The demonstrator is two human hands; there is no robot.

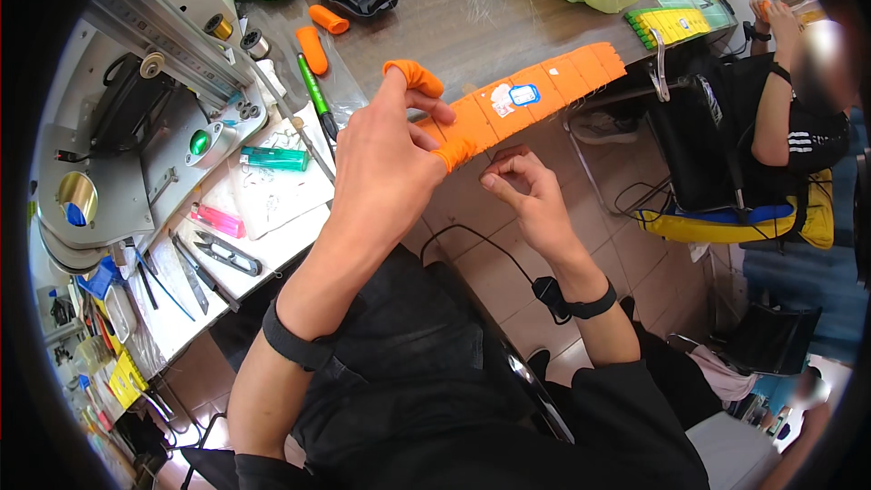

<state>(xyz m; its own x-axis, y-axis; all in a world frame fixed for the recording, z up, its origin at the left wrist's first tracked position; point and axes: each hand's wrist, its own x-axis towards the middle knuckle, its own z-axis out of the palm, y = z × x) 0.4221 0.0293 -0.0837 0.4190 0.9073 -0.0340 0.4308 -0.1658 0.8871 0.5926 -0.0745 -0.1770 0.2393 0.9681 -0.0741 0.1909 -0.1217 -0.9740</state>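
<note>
Left hand pinches an orange segmented strip by the desk's front edge, apparently baring one side for the right hand, whose hold I cannot tell

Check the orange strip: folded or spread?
Spread: the orange strip visibly extends beyond the left hand without doubling back. Covered end: cannot tell.

A blue-edged white label, its print too small to read, marks the orange strip.

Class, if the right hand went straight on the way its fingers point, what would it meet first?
Probably the orange strip, whose lower edge lies just ahead of the right hand, though depth is unclear here.
</note>
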